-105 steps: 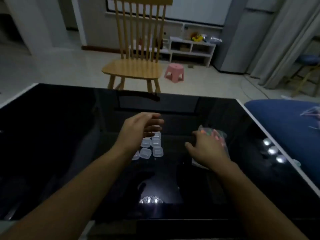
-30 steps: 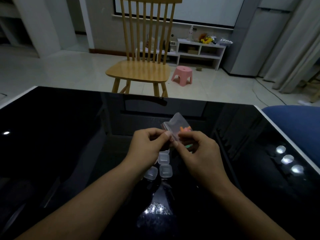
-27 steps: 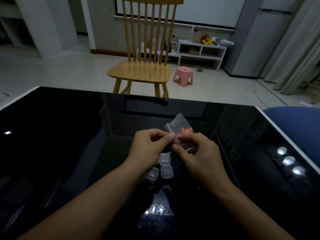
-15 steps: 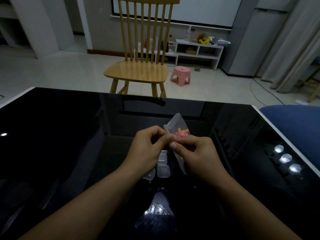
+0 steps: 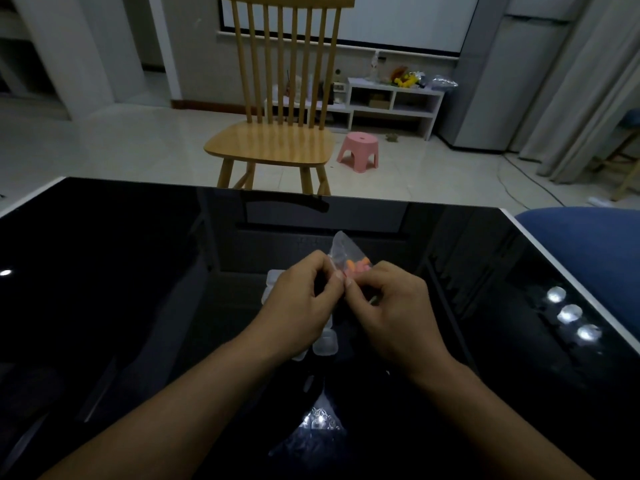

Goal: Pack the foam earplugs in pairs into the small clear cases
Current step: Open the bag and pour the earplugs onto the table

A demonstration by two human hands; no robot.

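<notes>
1. Both the left hand [image 5: 298, 306] and the right hand [image 5: 394, 310] pinch the bag of earplugs [image 5: 349, 261], lifted off the table [image 5: 104, 271] since seconds ago.
2. Its mouth looks unopened.
3. The clear cases [image 5: 325, 342] wait beneath, mid-table, apparently unfilled.

The table [image 5: 138, 271] is glossy black with a thin white edge; the bag [image 5: 343, 247] is clear, its earplugs [image 5: 356, 266] orange and pink (other shades too dim to tell); the cases [image 5: 325, 342] are frosted clear; beyond the hands, the chair [image 5: 273, 147] is pale wood, the stool [image 5: 358, 150] pink.
</notes>
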